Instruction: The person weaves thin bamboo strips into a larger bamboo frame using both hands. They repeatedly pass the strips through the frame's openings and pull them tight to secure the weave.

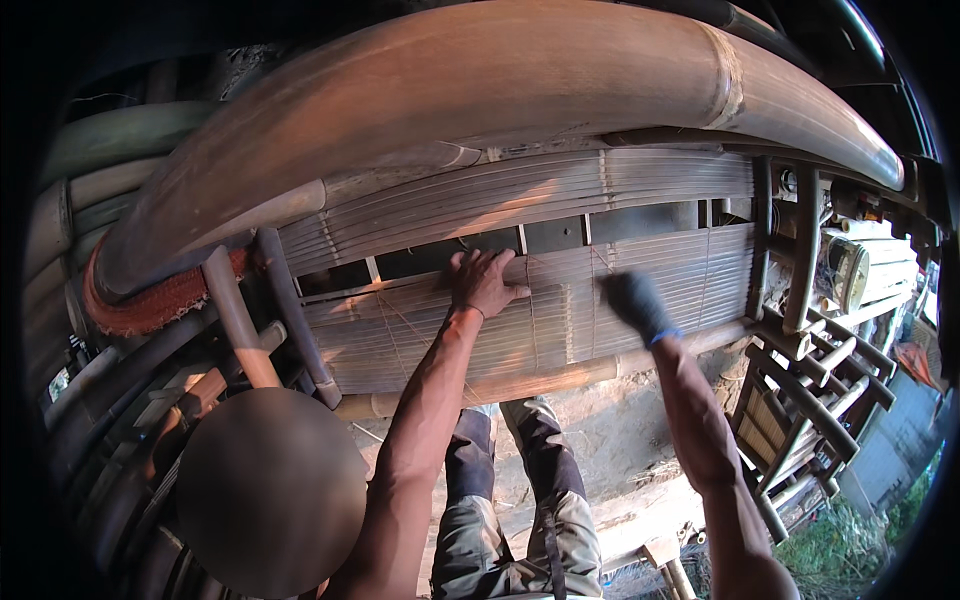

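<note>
In front of me lies a bamboo frame with a panel of thin bamboo slats [450, 345], crossed by thin cords. Beyond a dark gap with short crosspieces, more slats [520, 190] form a second panel. My left hand [482, 284] is bare and rests on the upper edge of the near panel, fingers spread and thumb pointing right. Over the same panel, to the right, is my right hand [637, 305] in a dark glove with a blue cuff. It is smeared by motion, so its fingers and anything in them cannot be made out.
A thick bamboo pole [470, 85] arches across the far side. Red woven cloth [160, 295] wraps its left end. Bamboo poles [85, 200] are stacked at left, and a small bamboo frame [800, 420] stands at right. A blurred round patch hides the lower left.
</note>
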The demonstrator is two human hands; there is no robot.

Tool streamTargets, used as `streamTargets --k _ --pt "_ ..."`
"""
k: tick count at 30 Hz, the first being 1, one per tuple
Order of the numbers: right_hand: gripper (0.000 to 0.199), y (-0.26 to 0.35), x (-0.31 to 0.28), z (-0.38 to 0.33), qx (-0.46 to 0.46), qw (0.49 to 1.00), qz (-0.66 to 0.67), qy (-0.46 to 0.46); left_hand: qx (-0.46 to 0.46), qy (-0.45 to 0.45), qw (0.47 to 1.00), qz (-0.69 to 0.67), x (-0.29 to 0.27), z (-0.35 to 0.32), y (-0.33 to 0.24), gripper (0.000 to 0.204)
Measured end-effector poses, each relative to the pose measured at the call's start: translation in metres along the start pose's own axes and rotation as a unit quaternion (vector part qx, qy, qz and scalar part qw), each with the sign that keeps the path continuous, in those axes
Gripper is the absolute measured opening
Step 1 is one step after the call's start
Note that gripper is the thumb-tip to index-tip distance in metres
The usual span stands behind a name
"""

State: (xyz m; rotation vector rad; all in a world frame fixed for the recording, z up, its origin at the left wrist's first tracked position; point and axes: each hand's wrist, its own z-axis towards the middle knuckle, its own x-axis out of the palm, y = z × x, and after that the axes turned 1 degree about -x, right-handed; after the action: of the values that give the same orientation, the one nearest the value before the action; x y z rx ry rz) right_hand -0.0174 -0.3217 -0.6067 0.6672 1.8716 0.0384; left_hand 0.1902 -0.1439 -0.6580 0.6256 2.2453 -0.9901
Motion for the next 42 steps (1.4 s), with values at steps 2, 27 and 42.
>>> streamTargets --k 2,27,42 --pt "0.033 0.08 0.016 -0.031 0.099 0.975 0.193 0.037 0.004 -0.004 1.0 -0.002 0.003 0.001 0.0 0.075" --pt "0.07 0.193 0.077 -0.114 0.283 0.943 0.113 -0.136 -0.048 -0.256 0.96 0.104 -0.036 -0.13 0.221 0.089" --pt "0.017 0.357 -0.067 -0.05 -0.063 0.895 0.441 -0.023 -0.034 -0.142 0.987 0.073 -0.042 -0.134 0.219 0.125"
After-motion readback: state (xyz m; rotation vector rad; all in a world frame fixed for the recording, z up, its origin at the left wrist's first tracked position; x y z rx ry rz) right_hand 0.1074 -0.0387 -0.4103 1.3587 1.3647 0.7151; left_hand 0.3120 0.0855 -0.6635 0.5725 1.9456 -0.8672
